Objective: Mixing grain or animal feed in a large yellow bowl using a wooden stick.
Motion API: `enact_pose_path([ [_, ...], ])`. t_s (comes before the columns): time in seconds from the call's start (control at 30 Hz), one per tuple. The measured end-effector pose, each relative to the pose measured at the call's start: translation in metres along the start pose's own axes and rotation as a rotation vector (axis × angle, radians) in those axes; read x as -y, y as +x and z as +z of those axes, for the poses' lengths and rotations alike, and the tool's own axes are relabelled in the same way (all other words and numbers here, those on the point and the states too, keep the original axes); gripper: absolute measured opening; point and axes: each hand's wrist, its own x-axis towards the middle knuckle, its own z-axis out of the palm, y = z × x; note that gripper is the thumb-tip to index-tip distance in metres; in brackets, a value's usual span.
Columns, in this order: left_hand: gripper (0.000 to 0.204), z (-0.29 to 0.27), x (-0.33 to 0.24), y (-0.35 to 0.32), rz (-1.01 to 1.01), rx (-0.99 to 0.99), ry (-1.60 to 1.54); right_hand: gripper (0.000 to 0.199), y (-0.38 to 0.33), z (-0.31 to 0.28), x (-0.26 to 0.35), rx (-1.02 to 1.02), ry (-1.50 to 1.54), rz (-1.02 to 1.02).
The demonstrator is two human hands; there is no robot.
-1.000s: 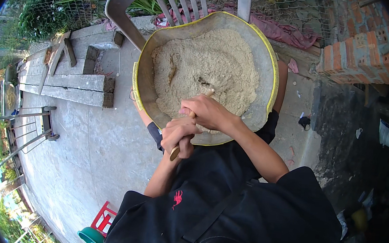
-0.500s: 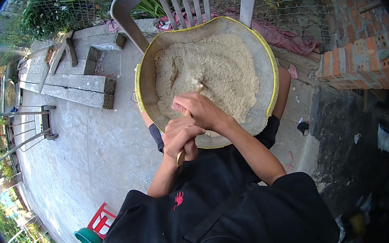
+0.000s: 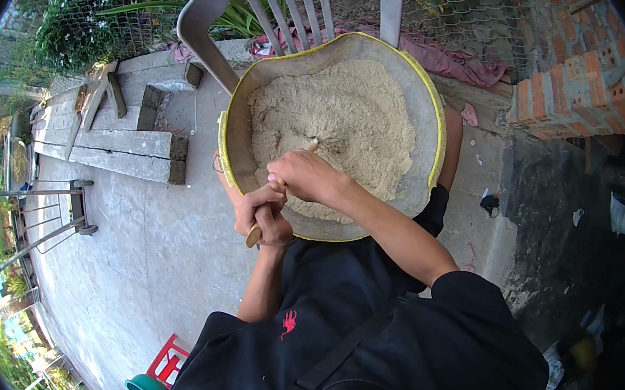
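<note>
the person's left hand [image 3: 263, 214] is closed around the lower end of a wooden stick [image 3: 257, 229], just outside the near rim of a large round basin [image 3: 234, 158] with a yellow edge. the right hand [image 3: 305, 177] is closed around the same stick higher up, just inside that near rim, and the stick's far end [image 3: 312, 145] pokes into the pale, crumbly meal [image 3: 351, 115] that fills most of the basin. the meal lies heaped toward the basin's far and right sides, while a bare grey strip of the wall shows along the right rim. the basin rests on the person's lap, tilted, with one bare knee [image 3: 452, 145] showing past its right rim. both forearms come up from the lower edge, out of a black shirt [image 3: 388, 340] with a small red mark on it. behind the basin's far rim stands a grey plastic chair [image 3: 272, 0], its slatted back near the rim. on the concrete floor [image 3: 131, 252] to the left lie several concrete blocks [image 3: 126, 153], and a brick wall [image 3: 584, 79] stands at the right.
</note>
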Motion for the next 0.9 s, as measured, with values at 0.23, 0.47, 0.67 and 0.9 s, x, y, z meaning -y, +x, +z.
enact_pose_path([
  [0.23,0.021,-0.011,-0.022,0.003,-0.030,0.032,0.160,0.023,-0.008,0.001,0.006,0.060,0.115,0.002],
  [0.47,0.022,-0.020,-0.034,0.027,0.146,-0.036,0.371,0.019,0.037,0.023,0.034,-0.136,0.337,-0.316],
  [0.67,0.024,-0.011,-0.007,0.015,0.033,0.040,0.356,0.016,0.029,0.035,-0.002,-0.070,0.238,-0.172],
  [0.9,0.019,-0.006,-0.058,0.010,-0.107,0.026,0.178,0.006,-0.033,0.022,0.042,-0.086,0.346,0.035],
])
